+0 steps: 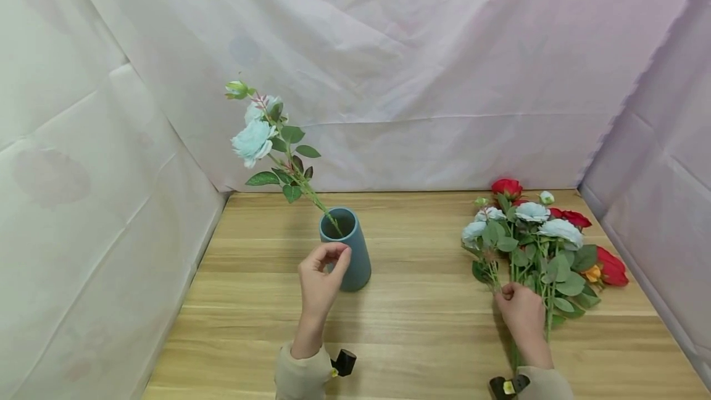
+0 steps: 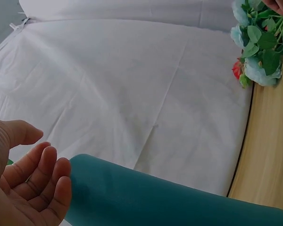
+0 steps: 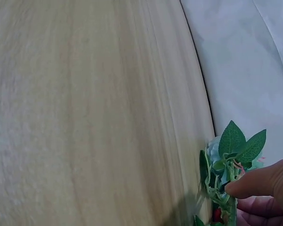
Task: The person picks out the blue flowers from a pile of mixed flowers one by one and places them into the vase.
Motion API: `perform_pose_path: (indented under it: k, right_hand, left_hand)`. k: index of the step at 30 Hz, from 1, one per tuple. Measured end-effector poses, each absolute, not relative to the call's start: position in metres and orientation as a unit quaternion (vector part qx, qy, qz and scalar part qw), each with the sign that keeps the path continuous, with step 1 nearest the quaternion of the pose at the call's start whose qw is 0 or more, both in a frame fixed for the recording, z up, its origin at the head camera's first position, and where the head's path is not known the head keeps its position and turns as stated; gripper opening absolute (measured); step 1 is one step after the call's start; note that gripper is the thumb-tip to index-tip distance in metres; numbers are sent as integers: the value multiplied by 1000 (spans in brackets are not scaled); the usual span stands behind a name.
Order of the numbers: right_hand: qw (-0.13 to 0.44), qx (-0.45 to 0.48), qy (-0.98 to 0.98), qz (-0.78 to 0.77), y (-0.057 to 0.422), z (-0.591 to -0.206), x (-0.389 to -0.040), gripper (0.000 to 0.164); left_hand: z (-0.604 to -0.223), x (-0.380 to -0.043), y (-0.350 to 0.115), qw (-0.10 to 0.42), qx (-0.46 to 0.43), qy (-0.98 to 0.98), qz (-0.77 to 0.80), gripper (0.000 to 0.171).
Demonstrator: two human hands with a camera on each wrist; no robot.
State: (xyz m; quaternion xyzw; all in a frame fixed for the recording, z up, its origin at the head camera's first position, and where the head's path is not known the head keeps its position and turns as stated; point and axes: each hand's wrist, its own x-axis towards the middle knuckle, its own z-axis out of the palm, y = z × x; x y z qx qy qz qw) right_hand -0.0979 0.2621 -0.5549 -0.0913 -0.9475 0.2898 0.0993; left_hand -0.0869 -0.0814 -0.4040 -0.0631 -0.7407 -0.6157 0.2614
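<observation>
A blue-green vase (image 1: 360, 261) stands upright on the table, with one pale blue artificial flower (image 1: 253, 141) leaning left out of its mouth. My left hand (image 1: 323, 279) is just in front of the vase, fingers loosely bent; the left wrist view shows a gap between thumb and fingertips and nothing held. On the right, my right hand (image 1: 522, 313) pinches the green stem of another pale blue flower (image 1: 474, 233) between thumb and fingers. In the right wrist view the thumb presses on this stem (image 3: 232, 207) below two leaves; the other fingers are partly hidden.
Several more artificial flowers lie in a pile at the right, among them red roses (image 1: 611, 266), pale blue blooms (image 1: 562, 231) and an orange one (image 1: 593, 273). A pale cloth (image 1: 389, 66) walls the wooden table (image 1: 422, 326) at the back and sides.
</observation>
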Motion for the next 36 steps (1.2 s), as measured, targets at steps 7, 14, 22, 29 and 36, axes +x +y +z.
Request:
perform_pose_path:
  k: [7, 14, 22, 29, 36]
  right_hand:
    - [75, -98, -950, 286, 260, -556, -93, 12]
    - [38, -105, -958, 266, 257, -552, -89, 19]
    - [58, -106, -951, 286, 257, -549, -86, 9]
    - [133, -97, -936, 312, 253, -543, -87, 13]
    - [209, -77, -924, 310, 248, -526, -89, 6]
  left_hand:
    - [-404, -87, -82, 263, -61, -739, -617, 3]
    - [-404, -87, -83, 263, -63, -736, -620, 6]
    - [-405, -88, -84, 262, -65, -734, -623, 6]
    - [-408, -88, -84, 259, -65, -732, -627, 3]
    - [-408, -87, -84, 255, -62, -735, -625, 3]
